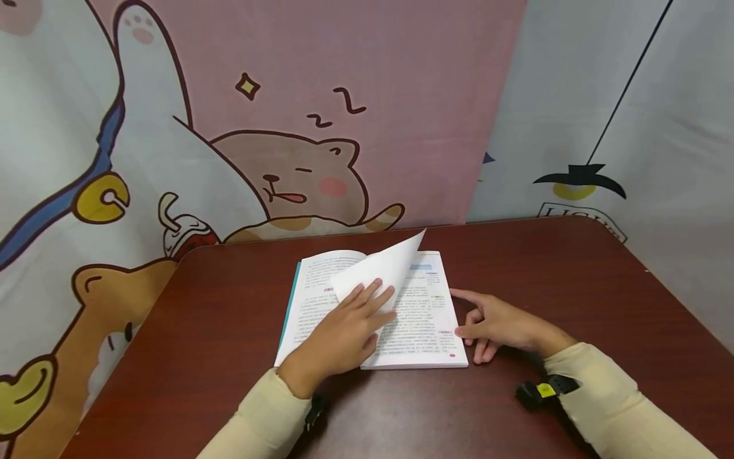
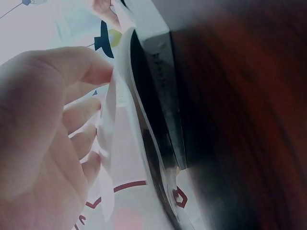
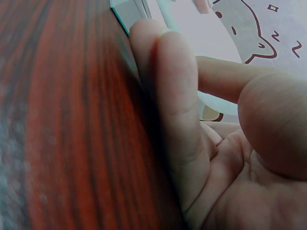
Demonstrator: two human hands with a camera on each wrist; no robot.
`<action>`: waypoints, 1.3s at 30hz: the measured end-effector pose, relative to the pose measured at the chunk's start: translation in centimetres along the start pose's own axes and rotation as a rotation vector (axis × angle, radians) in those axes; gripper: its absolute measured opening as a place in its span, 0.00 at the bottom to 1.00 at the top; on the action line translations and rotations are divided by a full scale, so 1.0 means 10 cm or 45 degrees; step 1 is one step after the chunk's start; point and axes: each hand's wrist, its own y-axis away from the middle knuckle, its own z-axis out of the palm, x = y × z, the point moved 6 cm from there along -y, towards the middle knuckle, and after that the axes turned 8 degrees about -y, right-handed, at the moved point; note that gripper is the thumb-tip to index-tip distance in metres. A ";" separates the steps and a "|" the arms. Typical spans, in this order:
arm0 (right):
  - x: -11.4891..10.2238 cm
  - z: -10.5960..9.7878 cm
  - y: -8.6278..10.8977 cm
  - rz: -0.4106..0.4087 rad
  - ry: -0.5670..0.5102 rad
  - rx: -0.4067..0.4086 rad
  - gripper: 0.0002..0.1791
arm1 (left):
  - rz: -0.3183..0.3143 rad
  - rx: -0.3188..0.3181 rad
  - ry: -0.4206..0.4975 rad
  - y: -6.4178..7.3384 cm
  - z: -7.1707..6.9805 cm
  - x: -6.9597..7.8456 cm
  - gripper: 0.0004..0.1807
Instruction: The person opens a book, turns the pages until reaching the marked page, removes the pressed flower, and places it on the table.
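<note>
An open book (image 1: 421, 344) lies on the table, printed text on both sides and a teal cover edge along its left. One page (image 1: 395, 258) stands raised and bent over toward the left, its top corner pointing up. My left hand (image 1: 350, 328) lies across this page with fingers spread and mostly straight. In the left wrist view, the fingertips (image 2: 91, 122) touch the sheet from one side. My right hand (image 1: 499, 325) rests at the book's right edge, forefinger extended and thumb at the margin, other fingers loosely bent beneath. The book's lower left is partly hidden behind my left hand.
The dark reddish-brown table (image 1: 218, 331) extends around the book on all sides. Behind it hangs a cloth backdrop (image 1: 436, 115) with cartoon animals. Black bands with devices (image 1: 539, 392) sit at both wrists, over cream sleeves (image 1: 608, 389).
</note>
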 end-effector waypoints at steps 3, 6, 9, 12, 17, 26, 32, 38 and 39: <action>-0.01 0.01 0.00 -0.003 -0.001 -0.012 0.53 | 0.013 -0.009 -0.006 0.01 -0.01 0.01 0.24; -0.01 0.02 0.00 -0.001 0.001 -0.011 0.53 | 0.027 -0.036 0.001 0.01 -0.01 0.03 0.25; -0.02 0.02 0.02 0.005 0.003 -0.007 0.53 | 0.048 -0.059 0.008 0.00 0.00 0.05 0.25; -0.01 0.01 0.03 0.013 0.004 0.001 0.53 | 0.068 -0.073 0.023 0.00 0.03 0.07 0.25; 0.02 -0.01 0.03 0.033 0.012 0.015 0.53 | 0.096 -0.089 0.060 -0.01 0.06 0.10 0.29; -0.01 0.00 0.01 0.032 0.008 0.008 0.52 | 0.030 -0.131 0.029 0.01 0.08 0.07 0.27; -0.02 0.01 0.01 0.030 0.005 0.007 0.53 | -0.064 -0.221 0.088 0.02 0.10 0.04 0.23; -0.02 0.00 0.01 0.036 0.008 0.019 0.52 | -0.141 -0.284 0.176 0.04 0.13 0.02 0.24; -0.02 0.00 0.01 0.031 0.010 0.017 0.52 | -0.150 -0.292 0.187 0.04 0.14 0.02 0.24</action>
